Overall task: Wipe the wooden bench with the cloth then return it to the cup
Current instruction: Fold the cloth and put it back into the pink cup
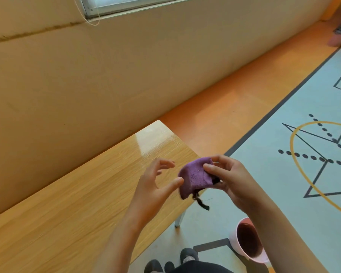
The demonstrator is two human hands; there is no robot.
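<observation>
wooden bench (77, 194): big glossy plank top, sitting under and out to the left of both hands. tbh I can't see any dirt or wet streaks on it, so no way to say from this whether it's been wiped or not. nothing is touching it right now.

cup (242, 241): pink one with a dark inside, down on the floor, below the right hand and tucked partly behind that forearm. no cloth in it as far as I can see, so the "put it back" part is definitely not done.

right hand (232, 180): doing the holding. thumb on top and fingers underneath, pinching one side of the cloth, up in the air just past the bench's edge.

left hand (156, 186): fingers spread and loosely bent, gripping nothing. thumb tip is right at the cloth's near edge, touching it or as good as.

cloth (195, 178): small purple fuzzy thing, bunched up between the two hands, clear of the bench.

black tag (202, 203): little strip dangling off the cloth's bottom corner, below the right thumb.

my guess: either sorting out the cloth before wiping or bunching it up to drop in the cup. the return trip is left either way.
</observation>
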